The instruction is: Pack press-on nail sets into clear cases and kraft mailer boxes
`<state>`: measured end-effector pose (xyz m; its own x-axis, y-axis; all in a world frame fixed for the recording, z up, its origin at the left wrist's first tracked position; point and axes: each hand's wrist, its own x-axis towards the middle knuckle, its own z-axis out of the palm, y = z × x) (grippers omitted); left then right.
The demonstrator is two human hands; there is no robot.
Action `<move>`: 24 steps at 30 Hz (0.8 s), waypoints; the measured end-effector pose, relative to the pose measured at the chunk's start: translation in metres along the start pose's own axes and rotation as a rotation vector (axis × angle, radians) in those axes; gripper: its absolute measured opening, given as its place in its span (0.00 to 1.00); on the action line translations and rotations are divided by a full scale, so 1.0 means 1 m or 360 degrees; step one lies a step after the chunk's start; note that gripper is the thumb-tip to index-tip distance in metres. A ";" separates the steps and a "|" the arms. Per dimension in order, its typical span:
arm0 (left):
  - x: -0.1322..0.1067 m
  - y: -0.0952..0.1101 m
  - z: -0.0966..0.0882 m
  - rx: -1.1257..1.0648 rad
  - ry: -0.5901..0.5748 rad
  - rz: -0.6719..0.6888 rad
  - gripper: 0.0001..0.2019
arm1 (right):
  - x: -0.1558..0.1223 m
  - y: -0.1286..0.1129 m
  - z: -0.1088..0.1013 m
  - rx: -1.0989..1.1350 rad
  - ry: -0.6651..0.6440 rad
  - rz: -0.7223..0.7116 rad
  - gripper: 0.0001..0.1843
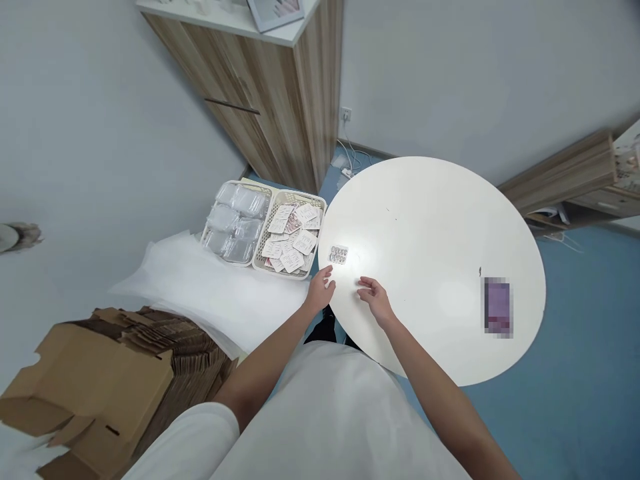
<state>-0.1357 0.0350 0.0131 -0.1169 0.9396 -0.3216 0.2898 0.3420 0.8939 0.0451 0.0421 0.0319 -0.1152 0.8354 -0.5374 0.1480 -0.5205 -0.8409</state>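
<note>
My left hand (321,288) hovers at the near left edge of the round white table (440,220), fingers loosely curled and apart, holding nothing I can see. My right hand (373,297) rests over the table a little to the right, fingers partly spread and empty. A small clear packet with dark pieces (338,255) lies flat on the table just beyond my left hand, untouched by either hand.
Left of the table stand two white baskets: one with clear plastic bags (235,220), one with several printed cards (293,237). White sheets (200,287) and a stack of flat cardboard boxes (125,373) lie nearer. A purple blurred object (497,307) sits at the table's right. Wooden cabinet (280,100) behind.
</note>
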 end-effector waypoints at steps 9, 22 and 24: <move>-0.099 -0.009 0.004 -0.0048 0.0259 -0.0209 0.16 | -0.043 0.024 -0.024 -0.0062 -0.0204 0.0057 0.18; -0.177 -0.042 -0.053 0.0025 0.0498 -0.0157 0.18 | -0.056 0.002 0.046 -0.0210 -0.0706 -0.0098 0.21; -0.176 -0.040 -0.072 0.0036 0.0507 -0.0096 0.18 | -0.050 -0.002 0.070 -0.0249 -0.0750 -0.0117 0.20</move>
<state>-0.1954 -0.1447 0.0563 -0.4246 0.8682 -0.2566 0.2942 0.4004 0.8678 -0.0184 -0.0106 0.0560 -0.5566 0.6795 -0.4780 0.2645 -0.4004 -0.8773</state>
